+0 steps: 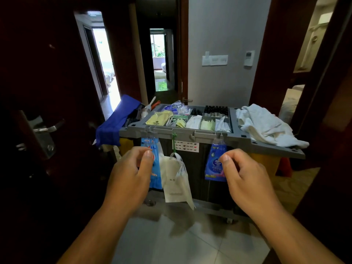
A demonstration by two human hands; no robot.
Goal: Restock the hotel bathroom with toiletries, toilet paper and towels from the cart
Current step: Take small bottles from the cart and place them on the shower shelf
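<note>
A grey housekeeping cart (209,132) stands across a doorway, just beyond the person's raised hands. Its top tray is split into compartments: yellow packets (157,119) at the left, then white sachets (193,121), pale green sachets (207,124) and, in the back row, small dark bottles (216,111). A crumpled heap of white towels (264,124) lies on the right end of the cart's top, and a blue cloth bag (116,122) hangs off its left end.

From the cart's near rim hang a long blue packet (157,180), a white net bag (176,180) on a green hook (174,141), and a blue tissue pack (215,164). A small printed label (186,146) is stuck to the dark front panel between them.

The left hand (129,180) is held up in front of the long blue packet, fingers loosely curled with the thumb near the forefinger. It grips nothing that can be seen, though the angle does not show whether the thumb touches the packet. The right hand (247,180) mirrors it just beside the tissue pack, loosely curled and empty.

A dark wooden door with a lever handle (48,128) stands at the left. A switch panel (215,60) is mounted on the grey wall behind the cart. Pale floor tiles (171,241) lie underfoot.
</note>
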